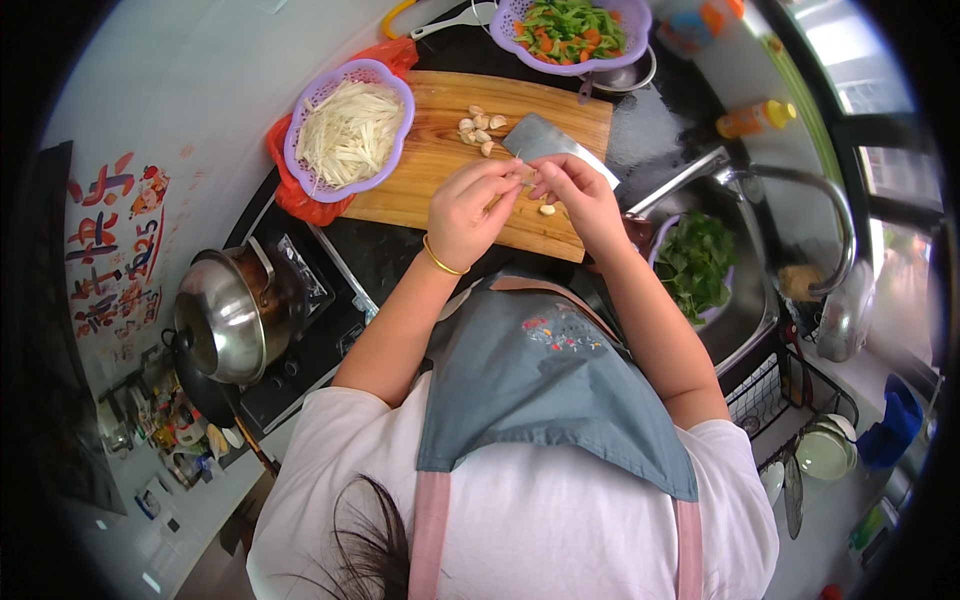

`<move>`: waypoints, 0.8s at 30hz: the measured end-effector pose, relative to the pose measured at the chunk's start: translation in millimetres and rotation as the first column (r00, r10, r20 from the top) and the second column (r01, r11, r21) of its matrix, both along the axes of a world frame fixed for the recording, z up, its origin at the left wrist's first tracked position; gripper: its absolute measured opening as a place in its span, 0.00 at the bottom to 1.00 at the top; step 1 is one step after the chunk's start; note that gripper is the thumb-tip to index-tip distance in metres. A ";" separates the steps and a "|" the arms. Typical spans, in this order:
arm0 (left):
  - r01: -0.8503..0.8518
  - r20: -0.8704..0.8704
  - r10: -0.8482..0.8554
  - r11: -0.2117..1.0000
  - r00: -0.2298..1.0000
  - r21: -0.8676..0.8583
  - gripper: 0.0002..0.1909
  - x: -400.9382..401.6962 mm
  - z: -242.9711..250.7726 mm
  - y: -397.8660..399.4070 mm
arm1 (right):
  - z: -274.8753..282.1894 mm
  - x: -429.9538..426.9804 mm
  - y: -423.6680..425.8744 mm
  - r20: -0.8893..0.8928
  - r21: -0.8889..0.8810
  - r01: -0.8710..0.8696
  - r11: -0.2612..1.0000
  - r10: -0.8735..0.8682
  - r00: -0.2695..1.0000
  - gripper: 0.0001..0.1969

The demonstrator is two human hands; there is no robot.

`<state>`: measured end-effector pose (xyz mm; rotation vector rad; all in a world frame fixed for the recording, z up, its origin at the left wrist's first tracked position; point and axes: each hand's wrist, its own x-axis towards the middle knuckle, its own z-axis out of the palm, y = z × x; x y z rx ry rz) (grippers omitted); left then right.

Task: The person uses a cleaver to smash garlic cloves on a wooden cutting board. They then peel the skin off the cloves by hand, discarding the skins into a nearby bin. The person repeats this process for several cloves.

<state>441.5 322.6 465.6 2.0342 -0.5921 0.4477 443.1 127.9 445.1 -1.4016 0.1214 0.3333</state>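
Note:
My left hand (466, 206) and my right hand (581, 196) meet above the wooden cutting board (420, 180). Their fingertips pinch a small garlic clove (528, 178), mostly hidden by the fingers. A pale peeled clove (547, 210) lies on the board just below my right fingers. Beyond my hands sits a group of several unpeeled garlic cloves (480, 126). The broad steel blade of a cleaver (551, 141) rests at the board's right side, partly covered by my right hand.
Left of the board, a purple basket of pale shredded strips (349, 135) sits on a red plastic bag (289, 191). Another holds chopped green and orange vegetables (570, 34). Leafy greens (697, 262) lie in the sink (754, 300). A lidded wok (225, 315) is on the stove.

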 end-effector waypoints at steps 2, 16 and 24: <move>0.007 0.040 -0.006 1.000 0.999 -0.015 0.09 3.0 2.4 -6.8 | 20.5 -3.3 0.1 0.009 0.079 0.018 0.997 -0.018 1.000 0.12; 0.048 -0.222 -0.131 0.937 0.966 -0.346 0.11 6.4 4.0 -43.2 | 28.8 -20.3 -9.5 0.021 0.179 0.302 0.936 -0.310 0.950 0.08; -0.219 -0.547 -0.465 0.588 0.696 -0.779 0.15 3.1 9.0 -55.1 | 38.6 -19.5 -11.3 0.087 0.161 0.333 0.929 -0.350 0.933 0.09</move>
